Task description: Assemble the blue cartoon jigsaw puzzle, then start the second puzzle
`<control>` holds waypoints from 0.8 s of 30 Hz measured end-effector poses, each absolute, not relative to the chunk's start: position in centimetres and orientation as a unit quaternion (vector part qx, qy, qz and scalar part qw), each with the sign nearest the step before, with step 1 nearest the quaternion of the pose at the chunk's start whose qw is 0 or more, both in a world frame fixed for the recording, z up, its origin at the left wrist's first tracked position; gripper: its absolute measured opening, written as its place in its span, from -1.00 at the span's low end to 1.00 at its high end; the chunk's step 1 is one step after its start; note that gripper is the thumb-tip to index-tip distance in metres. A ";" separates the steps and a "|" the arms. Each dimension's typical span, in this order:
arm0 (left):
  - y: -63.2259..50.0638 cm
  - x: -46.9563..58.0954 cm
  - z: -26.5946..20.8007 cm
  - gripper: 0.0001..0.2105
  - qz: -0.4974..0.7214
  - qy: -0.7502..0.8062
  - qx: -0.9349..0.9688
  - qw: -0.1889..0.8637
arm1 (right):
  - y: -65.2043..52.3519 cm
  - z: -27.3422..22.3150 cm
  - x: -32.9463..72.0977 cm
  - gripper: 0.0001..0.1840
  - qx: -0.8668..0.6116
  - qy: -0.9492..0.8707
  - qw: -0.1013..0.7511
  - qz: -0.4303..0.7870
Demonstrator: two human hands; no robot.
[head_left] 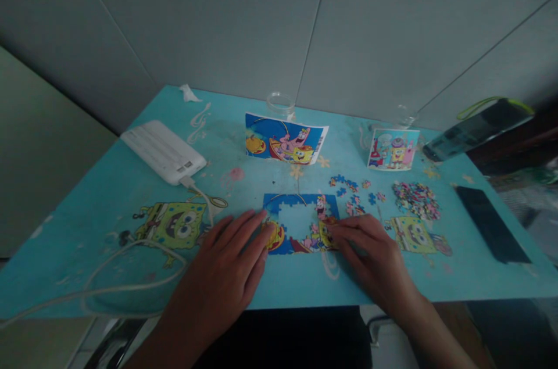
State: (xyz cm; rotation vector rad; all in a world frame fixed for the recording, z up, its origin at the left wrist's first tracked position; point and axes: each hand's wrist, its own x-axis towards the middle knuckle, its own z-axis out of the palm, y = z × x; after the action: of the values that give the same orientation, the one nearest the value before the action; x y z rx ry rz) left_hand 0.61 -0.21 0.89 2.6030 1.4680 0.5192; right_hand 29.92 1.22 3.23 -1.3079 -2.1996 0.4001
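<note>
A partly assembled jigsaw puzzle [288, 247] lies on the table, its blue border joined around a bare middle. My left hand [238, 253] rests flat with fingers stretched along the puzzle's left edge. At the right edge, my right hand [364, 244] has its fingertips pressed together on the pieces; whether a loose piece is under them is hidden. Several loose puzzle pieces [342, 183] are scattered behind the right hand. Behind the puzzle stands a picture card [285, 142] with the same cartoon boat scene, leaning near a clear jar [280, 103].
A heap of mixed puzzle pieces [416, 200] and a second picture card [393, 150] are on the right. Beyond them are a dark phone [492, 224] and a bottle [479, 128]. A white power bank [163, 151] with a cable [131, 287] occupies the left.
</note>
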 end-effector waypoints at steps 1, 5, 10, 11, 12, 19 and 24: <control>-0.2 0.6 0.9 -0.60 0.170 0.483 0.857 0.053 | 0.8 3.4 30.2 -0.71 -0.474 -0.831 0.259 0.132; -0.2 0.6 0.7 -0.60 0.167 0.481 0.859 0.048 | -0.6 3.8 30.2 -0.64 -0.437 -0.877 0.175 0.089; -0.1 0.4 0.5 -0.59 0.168 0.476 0.862 0.048 | -1.0 3.7 29.7 -0.64 -0.428 -0.890 0.143 0.071; -0.1 0.4 0.5 -0.59 0.169 0.476 0.862 0.049 | -1.0 3.6 29.7 -0.64 -0.427 -0.890 0.142 0.071; -0.1 0.4 0.5 -0.59 0.171 0.476 0.861 0.048 | -1.0 3.6 29.8 -0.64 -0.427 -0.890 0.141 0.070; -0.1 0.4 0.5 -0.60 0.167 0.473 0.864 0.043 | -0.9 3.8 30.1 -0.61 -0.429 -0.890 0.142 0.063; -0.1 0.4 0.5 -0.60 0.165 0.473 0.864 0.043 | -0.2 3.9 29.0 -0.58 -0.427 -0.893 0.134 0.053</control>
State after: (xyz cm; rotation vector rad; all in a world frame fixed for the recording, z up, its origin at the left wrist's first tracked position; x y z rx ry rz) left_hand 0.37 -0.10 0.45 2.6438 1.4470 0.5035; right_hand 28.96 -0.24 3.91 -1.2375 -2.5884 0.1533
